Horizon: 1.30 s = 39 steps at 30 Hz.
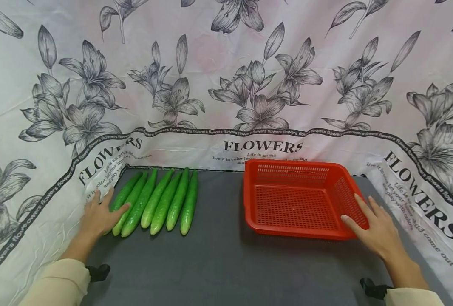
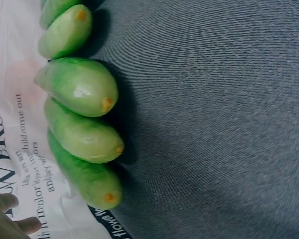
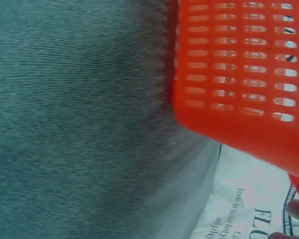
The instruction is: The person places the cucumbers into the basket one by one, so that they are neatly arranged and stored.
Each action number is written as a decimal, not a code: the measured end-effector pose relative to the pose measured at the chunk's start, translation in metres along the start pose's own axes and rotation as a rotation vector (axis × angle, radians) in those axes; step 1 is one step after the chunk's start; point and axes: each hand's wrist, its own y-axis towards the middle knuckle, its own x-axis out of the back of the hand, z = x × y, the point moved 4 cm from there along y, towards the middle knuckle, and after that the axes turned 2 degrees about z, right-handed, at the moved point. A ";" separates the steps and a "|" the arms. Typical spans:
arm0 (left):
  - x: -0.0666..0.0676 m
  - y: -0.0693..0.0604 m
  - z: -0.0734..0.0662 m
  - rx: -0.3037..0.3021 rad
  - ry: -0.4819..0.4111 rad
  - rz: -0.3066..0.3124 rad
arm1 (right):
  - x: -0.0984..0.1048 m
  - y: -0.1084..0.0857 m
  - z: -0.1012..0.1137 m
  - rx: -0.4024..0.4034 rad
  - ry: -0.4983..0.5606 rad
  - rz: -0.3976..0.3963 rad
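Observation:
Several green cucumbers [image 1: 160, 203] lie side by side on the left part of the grey table. My left hand [image 1: 101, 214] is over the leftmost of them, fingers spread and gripping nothing. In the left wrist view the pale ends of the cucumbers [image 2: 82, 87] show, with a few fingertips [image 2: 5, 201] at the edge. A red plastic basket [image 1: 291, 206] with slotted walls stands on the right, nothing inside it. Beside its right front corner is my right hand [image 1: 379, 231], fingers spread; whether it touches the rim I cannot tell. The right wrist view shows the basket's slotted side [image 3: 239, 74].
Grey cloth [image 1: 219, 263] covers the table. A white sheet with printed flowers [image 1: 226, 97] hangs behind and at both sides, meeting the table's edges. Black straps with small mounts [image 1: 98, 273] sit at both wrists, by the cream sleeves.

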 end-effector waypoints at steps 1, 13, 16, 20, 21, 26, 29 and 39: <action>-0.002 0.000 0.001 0.002 -0.003 -0.001 | -0.002 -0.001 -0.001 0.001 0.002 0.002; -0.013 0.004 -0.001 0.008 -0.029 0.022 | -0.015 -0.011 -0.011 0.090 0.079 -0.056; -0.015 0.006 -0.001 0.008 -0.039 0.026 | -0.017 -0.012 -0.014 0.096 0.081 -0.065; -0.018 0.007 0.002 0.032 -0.054 0.048 | -0.017 -0.010 -0.014 0.096 0.088 -0.067; -0.019 0.007 0.003 0.040 -0.059 0.055 | -0.017 -0.010 -0.013 0.092 0.088 -0.065; -0.025 0.012 0.008 0.068 -0.094 0.101 | -0.017 -0.010 -0.011 0.063 0.076 -0.060; -0.029 0.017 0.010 0.079 -0.121 0.127 | -0.016 -0.011 -0.011 0.052 0.070 -0.069; -0.034 0.024 0.009 0.087 -0.138 0.173 | -0.019 -0.012 -0.010 0.062 0.066 -0.106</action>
